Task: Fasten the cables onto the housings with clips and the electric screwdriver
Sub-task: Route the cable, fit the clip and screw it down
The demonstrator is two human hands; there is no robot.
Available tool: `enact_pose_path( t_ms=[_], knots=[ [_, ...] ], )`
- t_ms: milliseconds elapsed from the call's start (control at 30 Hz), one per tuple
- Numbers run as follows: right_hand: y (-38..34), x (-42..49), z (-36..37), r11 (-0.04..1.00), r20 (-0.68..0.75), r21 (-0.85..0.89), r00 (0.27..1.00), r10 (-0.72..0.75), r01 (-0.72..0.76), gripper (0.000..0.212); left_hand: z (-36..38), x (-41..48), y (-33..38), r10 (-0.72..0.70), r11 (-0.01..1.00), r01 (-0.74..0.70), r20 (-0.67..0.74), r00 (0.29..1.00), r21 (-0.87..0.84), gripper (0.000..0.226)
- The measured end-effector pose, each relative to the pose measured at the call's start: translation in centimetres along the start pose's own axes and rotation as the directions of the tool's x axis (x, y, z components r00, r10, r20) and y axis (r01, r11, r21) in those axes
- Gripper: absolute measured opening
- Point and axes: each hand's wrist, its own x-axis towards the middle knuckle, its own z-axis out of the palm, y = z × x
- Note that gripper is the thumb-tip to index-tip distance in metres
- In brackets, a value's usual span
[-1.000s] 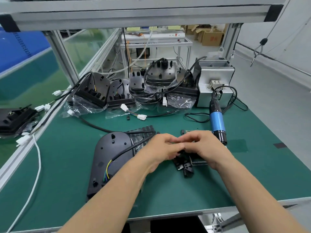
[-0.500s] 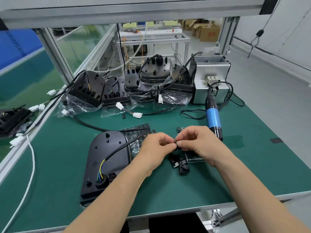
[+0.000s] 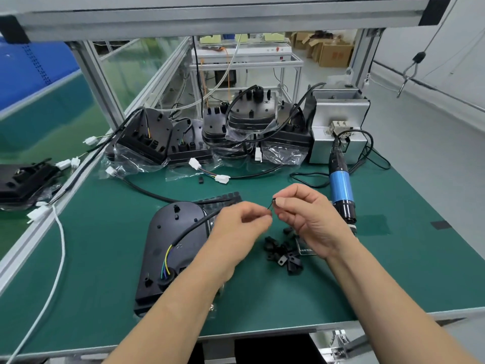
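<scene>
Clips (image 3: 284, 254) lie in a loose black heap on the green mat (image 3: 393, 271), just below our right wrist. The head view is the only one we have. In it the held clip (image 3: 272, 204) hangs above the mat between our two hands. Our right hand (image 3: 309, 219) pinches its upper end with thumb and forefinger, the other fingers curled in. Our left hand (image 3: 241, 227) seems to nip its lower end at the fingertips, though the piece is too small for us to read its shape.

The housing (image 3: 168, 248) lies flat to the left of the heap, with the cable (image 3: 199, 224) running slantwise across it and its coloured wires entering near the lower end. The electric screwdriver (image 3: 341, 190) rests on the mat just beyond our right hand. More housings (image 3: 252, 114) are stacked at the back.

We judge the step in hand to be readying this clip. To do it well, we should turn it until the open side and screw hole face us. Then we should carry it to the cable, seat it fully round the jacket, and line its hole over a boss on the housing before we reach for the driver.
</scene>
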Motion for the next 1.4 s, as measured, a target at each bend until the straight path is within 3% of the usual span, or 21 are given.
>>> enact_pose_path(
  t_ms=[100, 267, 367, 500, 733, 800, 967, 1067, 1167, 1267, 1400],
  knots=[
    [0.2, -0.2, 1.3, 0.997, 0.052, 0.05, 0.997, -0.057, 0.054, 0.012, -0.8, -1.4, 0.9, -0.03, 0.951, 0.017, -0.036, 0.999, -0.309, 0.008],
    [0.1, -0.9, 3.3, 0.987, 0.163, 0.032, 0.973, -0.162, 0.158, 0.017, -1.4, -3.5, 1.8, 0.066, 0.927, -0.149, -0.24, 0.969, -0.345, 0.008],
    [-0.4, -1.2, 4.1, 0.98, 0.221, -0.036, 0.958, -0.185, 0.197, 0.021, -2.2, -4.3, 1.5, 0.184, 0.936, -0.259, -0.295, 0.938, -0.239, 0.013],
    [-1.1, -1.4, 5.0, 0.951, 0.294, -0.215, 0.943, -0.154, 0.222, 0.021, -4.1, -4.9, 0.9, 0.337, 0.939, -0.343, -0.306, 0.89, 0.037, 0.02],
    [-1.1, -0.8, 7.2, 0.945, 0.27, -0.322, 0.962, 0.033, 0.058, 0.016, -7.5, -5.0, 0.1, 0.574, 0.75, -0.428, -0.174, 0.8, 0.503, 0.007],
    [-1.2, -0.7, 7.6, 0.941, 0.296, -0.336, 0.953, 0.07, 0.035, 0.012, -8.6, -4.8, 0.1, 0.558, 0.745, -0.428, -0.126, 0.82, 0.511, 0.008],
    [-0.6, -0.5, 8.9, 0.953, 0.235, -0.304, 0.968, 0.092, -0.016, 0.008, -10.3, -4.6, 0.2, 0.43, 0.857, -0.388, -0.057, 0.901, 0.339, 0.018],
    [0.1, -0.7, 9.3, 0.928, 0.207, -0.374, 0.976, 0.072, 0.011, 0.008, -12.2, -4.2, 0.0, 0.379, 0.841, -0.3, -0.093, 0.921, 0.45, 0.018],
    [1.1, -1.5, 9.5, 0.86, 0.167, -0.503, 0.986, -0.003, 0.088, 0.01, -14.2, -4.2, -0.4, 0.268, 0.878, -0.168, -0.168, 0.949, 0.449, 0.013],
    [3.0, -2.6, 10.1, 0.743, 0.114, -0.648, 0.986, -0.123, 0.167, 0.015, -14.3, -4.8, -0.9, 0.1, 0.959, -0.079, -0.063, 0.993, 0.273, 0.013],
    [5.5, -3.9, 11.1, 0.595, 0.093, -0.762, 0.952, -0.291, 0.256, 0.009, -13.4, -4.9, -1.6, 0.025, 0.976, -0.022, -0.012, 1.0, 0.215, 0.011]
  ],
)
